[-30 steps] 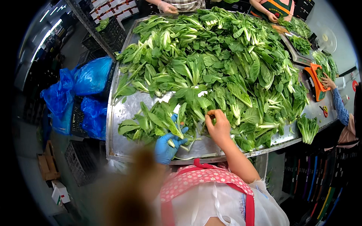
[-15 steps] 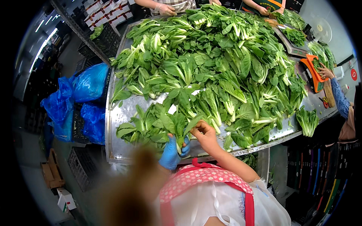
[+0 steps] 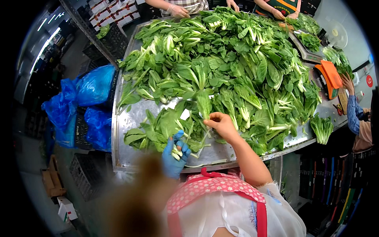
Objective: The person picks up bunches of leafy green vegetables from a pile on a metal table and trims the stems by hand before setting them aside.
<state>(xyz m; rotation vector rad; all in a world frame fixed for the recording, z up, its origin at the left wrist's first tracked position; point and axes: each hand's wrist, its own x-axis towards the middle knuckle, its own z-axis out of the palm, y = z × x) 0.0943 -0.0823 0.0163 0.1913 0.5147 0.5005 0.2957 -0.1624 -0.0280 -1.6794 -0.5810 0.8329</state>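
Note:
My left hand (image 3: 172, 161) wears a torn blue glove with bare fingertips showing. Its fingers curl round the pale stems of a leafy green bunch (image 3: 165, 125), whose leaves point away from me over the near table edge. A little to the right, my bare right hand (image 3: 222, 125) pinches a single green leaf (image 3: 204, 103) by its stalk, the leaf standing up from the fingertips. Between the hands lie thin loose stalks (image 3: 196, 152) on the metal table (image 3: 126, 118). Beyond them spreads a large pile of leafy greens (image 3: 229, 59).
Blue plastic bags (image 3: 94, 87) and black crates (image 3: 87, 173) stand left of the table. On the right are an orange scale (image 3: 331, 75), red-handled scissors (image 3: 338, 109) and a separate bunch of greens (image 3: 321, 128). Co-workers' hands (image 3: 178, 11) are at the far and right edges.
My right hand has moved slightly right and away from the left, with a leaf now in its fingers. My left hand has shifted a little left and turned, its bunch lower.

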